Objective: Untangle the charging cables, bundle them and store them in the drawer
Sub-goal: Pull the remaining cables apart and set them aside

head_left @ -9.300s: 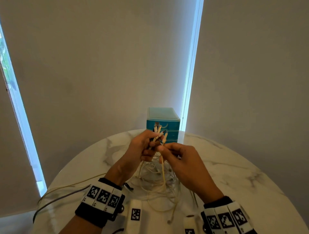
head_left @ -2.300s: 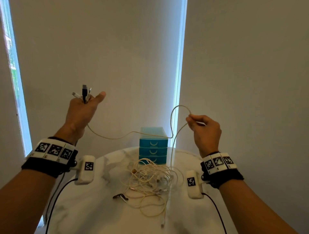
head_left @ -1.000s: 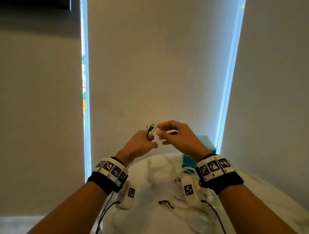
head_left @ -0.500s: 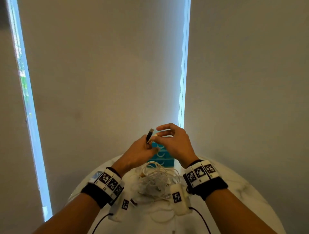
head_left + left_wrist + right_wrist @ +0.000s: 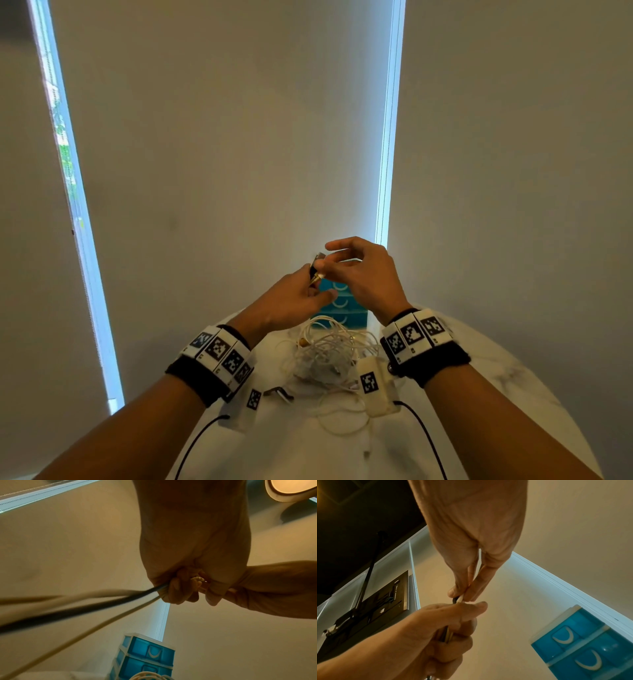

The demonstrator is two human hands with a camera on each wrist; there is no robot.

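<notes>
My left hand [image 5: 301,301] is raised above the table and grips a bunch of cable ends [image 5: 315,272], black and white, with the plugs sticking up out of the fist. In the left wrist view the cables [image 5: 96,601] trail away from the curled fingers. My right hand [image 5: 356,270] pinches a white plug [image 5: 459,599] at the top of that bunch between thumb and forefinger. A loose tangle of white cables [image 5: 329,356] lies on the table below both hands. The teal drawer unit [image 5: 337,310] stands behind it, drawers closed.
The round white marble table [image 5: 479,394] carries the tangle and a small dark clip-like piece [image 5: 279,392] left of it. Pale blinds close off the back. Wrist camera leads run along my forearms.
Both hands stay together over the tangle; my right fingers have closed onto the plug tops held in the left fist. Earlier the hands were wide apart, stretching one white cable between them.
</notes>
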